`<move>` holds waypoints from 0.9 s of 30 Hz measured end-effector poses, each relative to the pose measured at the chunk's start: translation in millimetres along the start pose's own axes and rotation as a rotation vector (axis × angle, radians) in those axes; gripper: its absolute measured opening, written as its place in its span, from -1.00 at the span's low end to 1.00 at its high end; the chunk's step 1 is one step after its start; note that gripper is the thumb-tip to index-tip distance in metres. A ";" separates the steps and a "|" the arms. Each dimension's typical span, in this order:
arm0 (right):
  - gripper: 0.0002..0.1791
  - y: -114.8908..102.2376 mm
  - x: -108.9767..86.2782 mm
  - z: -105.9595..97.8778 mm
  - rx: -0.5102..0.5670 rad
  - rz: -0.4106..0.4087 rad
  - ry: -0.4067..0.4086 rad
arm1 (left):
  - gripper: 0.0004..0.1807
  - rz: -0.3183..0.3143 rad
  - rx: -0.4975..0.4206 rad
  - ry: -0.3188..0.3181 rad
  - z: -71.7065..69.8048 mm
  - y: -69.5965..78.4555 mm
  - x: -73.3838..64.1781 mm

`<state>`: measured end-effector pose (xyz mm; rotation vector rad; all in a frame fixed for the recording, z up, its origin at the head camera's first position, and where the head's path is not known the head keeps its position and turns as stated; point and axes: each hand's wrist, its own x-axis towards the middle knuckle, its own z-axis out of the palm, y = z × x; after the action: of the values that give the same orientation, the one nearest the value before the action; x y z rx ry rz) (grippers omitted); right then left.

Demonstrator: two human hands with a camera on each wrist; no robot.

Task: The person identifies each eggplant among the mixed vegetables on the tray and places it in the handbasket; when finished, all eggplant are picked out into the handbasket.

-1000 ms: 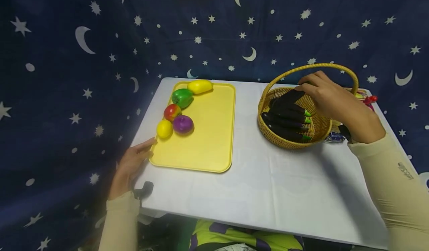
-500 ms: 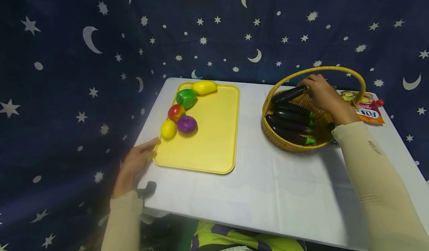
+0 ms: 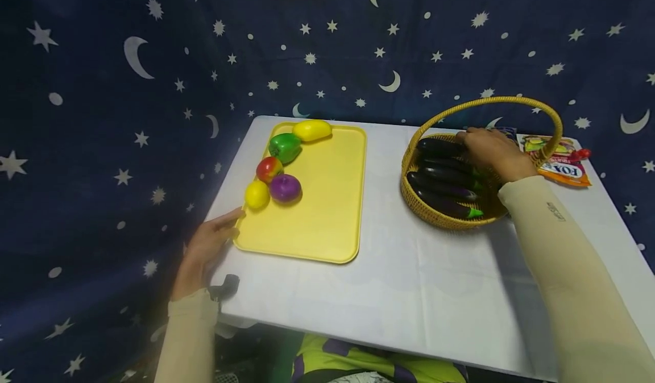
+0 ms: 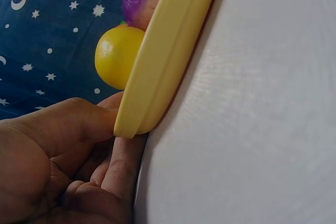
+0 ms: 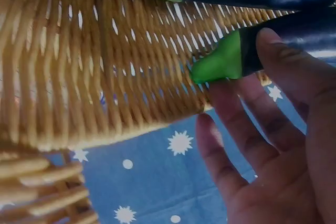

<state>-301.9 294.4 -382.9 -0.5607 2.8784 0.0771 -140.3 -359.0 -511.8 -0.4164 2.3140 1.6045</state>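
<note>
My left hand (image 3: 207, 245) is at the near left corner of a yellow tray (image 3: 327, 218). In the left wrist view the thumb lies on the rim and fingers reach under it, pinching the edge. My right hand (image 3: 493, 149) is inside a wicker basket (image 3: 435, 219), under its arched handle, and grips an eggplant (image 3: 437, 146) near its stem end. Its thumb presses on the dark skin beside the green cap (image 5: 223, 59), with fingers behind, in the right wrist view. Several other eggplants (image 3: 440, 187) lie side by side in the basket.
On the tray's left side sit a lemon (image 3: 257, 195), a purple onion (image 3: 285, 188), a red-yellow fruit (image 3: 269, 169), a green bell pepper (image 3: 285, 147) and a long yellow fruit (image 3: 312, 130). An orange-red packet (image 3: 565, 170) lies right of the basket. A starry curtain (image 3: 327, 42) hangs behind.
My right hand has lowered the eggplant further into the basket, so it lies flatter along the far side beside the others. The left hand keeps its place at the tray's corner.
</note>
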 end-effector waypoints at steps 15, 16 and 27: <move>-0.47 -5.8 -8.5 -10.1 -0.002 0.017 -0.046 | -0.36 0.008 -0.002 -0.015 -3.2 5.5 -5.0; -0.46 -7.7 -9.2 -10.9 0.005 0.023 -0.046 | -0.36 0.013 -0.010 -0.017 -3.4 5.1 -4.2; -0.55 -52.2 -32.0 -13.0 0.059 -0.039 0.191 | -0.35 -0.005 0.008 0.001 -17.6 13.1 -15.3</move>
<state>-255.8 256.6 -364.0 -0.6450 3.0403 -0.0714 -132.8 -370.1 -488.6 -0.4209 2.3182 1.5925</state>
